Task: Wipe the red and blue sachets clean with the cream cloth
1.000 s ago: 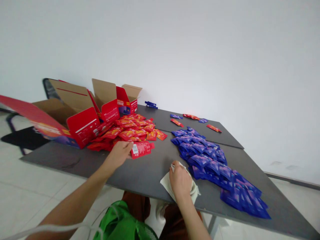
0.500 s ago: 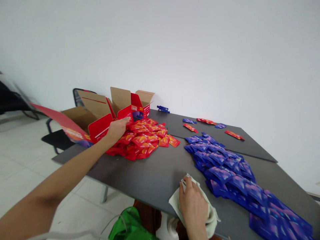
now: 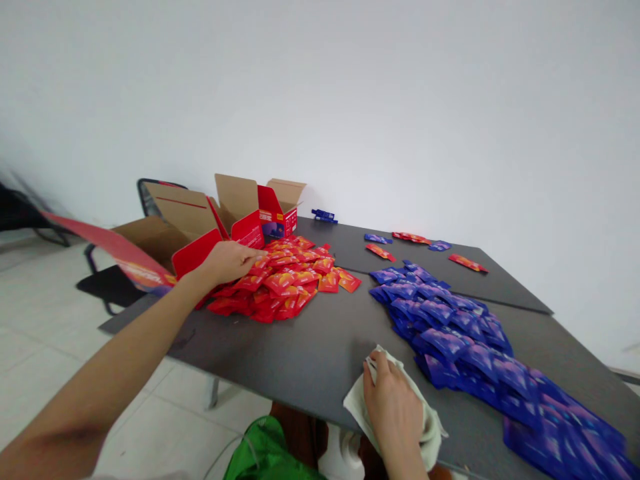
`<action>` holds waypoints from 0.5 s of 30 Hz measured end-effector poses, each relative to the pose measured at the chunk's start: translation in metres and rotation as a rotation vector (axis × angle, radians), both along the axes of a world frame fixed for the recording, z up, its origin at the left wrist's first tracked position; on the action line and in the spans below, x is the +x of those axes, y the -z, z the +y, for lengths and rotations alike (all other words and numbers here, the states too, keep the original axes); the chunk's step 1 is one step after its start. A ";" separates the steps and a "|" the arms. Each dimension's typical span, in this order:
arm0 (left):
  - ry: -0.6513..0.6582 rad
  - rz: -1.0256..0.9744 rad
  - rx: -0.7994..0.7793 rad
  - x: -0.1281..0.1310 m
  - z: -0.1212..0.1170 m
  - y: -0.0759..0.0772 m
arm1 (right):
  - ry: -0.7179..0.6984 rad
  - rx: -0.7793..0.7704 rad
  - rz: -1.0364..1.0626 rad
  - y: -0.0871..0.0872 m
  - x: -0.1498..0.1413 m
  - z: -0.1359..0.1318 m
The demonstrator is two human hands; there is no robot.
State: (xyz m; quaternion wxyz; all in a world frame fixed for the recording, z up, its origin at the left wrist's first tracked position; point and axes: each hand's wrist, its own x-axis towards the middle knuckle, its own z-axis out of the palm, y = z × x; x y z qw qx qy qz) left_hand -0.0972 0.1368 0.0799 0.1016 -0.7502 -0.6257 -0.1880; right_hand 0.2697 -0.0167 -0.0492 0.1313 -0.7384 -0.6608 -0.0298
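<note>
A heap of shiny red packets (image 3: pixel 285 283) with orange pictures lies on the dark grey table (image 3: pixel 320 353). My left hand (image 3: pixel 230 261) reaches over the heap's left side, fingers drawn together and fingertips down at a red packet; the exact grip is partly hidden. Under my right hand (image 3: pixel 395 407), near the front edge, is a crumpled pale cloth (image 3: pixel 356 400), with my fingers curled onto it. Blue-purple packets (image 3: pixel 450 333) lie overlapping in a long row to the right of the cloth.
Open red cardboard boxes (image 3: pixel 197 253) stand left of the heap, flaps raised; another red box (image 3: pixel 280 220) is behind. Loose packets (image 3: pixel 467 262) lie toward the back, near the white wall (image 3: pixel 375 120). A black chair (image 3: pixel 107 283) stands beyond the table's left end.
My left hand has come down from beside the box flap onto the upper left of the red heap. My right hand stays on the cloth. The view has shifted slightly.
</note>
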 end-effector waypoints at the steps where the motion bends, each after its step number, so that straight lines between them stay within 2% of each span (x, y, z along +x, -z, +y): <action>1: 0.024 0.037 0.011 0.005 0.007 -0.011 | 0.005 -0.006 0.004 -0.001 -0.001 0.000; 2: 0.053 0.040 0.044 0.012 0.016 -0.022 | 0.008 -0.011 0.012 -0.002 -0.001 -0.001; 4: 0.118 -0.106 0.116 0.034 0.037 -0.040 | 0.018 -0.012 0.040 -0.005 -0.001 -0.001; 7: 0.247 -0.306 0.110 0.083 0.076 -0.051 | 0.049 -0.004 0.110 -0.007 -0.001 0.001; 9: 0.313 -0.215 0.055 0.122 0.107 -0.048 | 0.072 0.000 0.157 -0.006 0.000 0.003; 11: 0.348 -0.001 0.006 0.160 0.141 -0.040 | 0.084 0.005 0.189 -0.004 0.000 0.004; 13: 0.343 0.132 -0.026 0.195 0.173 -0.026 | 0.083 0.013 0.207 -0.003 0.001 0.004; 15: 0.327 0.107 -0.057 0.226 0.201 -0.007 | 0.086 0.012 0.216 -0.003 0.000 0.003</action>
